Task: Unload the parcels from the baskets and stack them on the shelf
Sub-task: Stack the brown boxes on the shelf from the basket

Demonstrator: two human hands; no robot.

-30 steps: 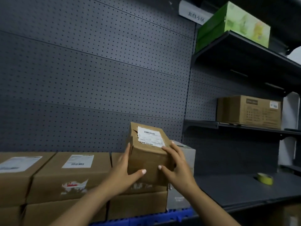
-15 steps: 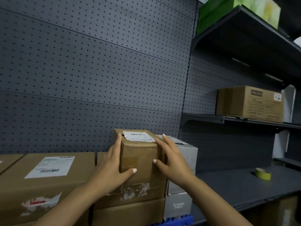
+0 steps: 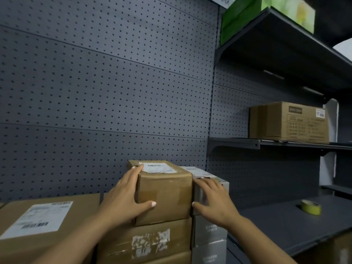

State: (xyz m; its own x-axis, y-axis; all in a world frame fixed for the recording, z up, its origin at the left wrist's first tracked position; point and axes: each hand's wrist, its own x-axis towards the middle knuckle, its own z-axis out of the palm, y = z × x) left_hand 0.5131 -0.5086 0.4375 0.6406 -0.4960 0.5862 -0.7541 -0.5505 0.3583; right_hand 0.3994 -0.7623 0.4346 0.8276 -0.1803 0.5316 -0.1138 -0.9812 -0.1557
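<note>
A small brown parcel (image 3: 165,195) with a white label on top sits on a larger brown box (image 3: 144,241) in the row on the dark grey shelf (image 3: 282,227). My left hand (image 3: 123,199) holds its left side, fingers reaching up to the top edge and thumb lying across the front face. My right hand (image 3: 211,202) is blurred and rests with straight fingers on the grey box (image 3: 209,233) just right of the parcel. Only its thumb tip is at the parcel's lower right corner.
Another labelled brown box (image 3: 38,221) stands at the left. A yellow tape roll (image 3: 310,207) lies on the bare right part of the shelf. Higher shelves carry a brown carton (image 3: 289,122) and a green box (image 3: 266,14). A perforated grey wall (image 3: 104,92) backs everything.
The small parcel came down from a tilt and now sits flat on the stack. My right hand slid off its right side onto the grey box. The view shifted left.
</note>
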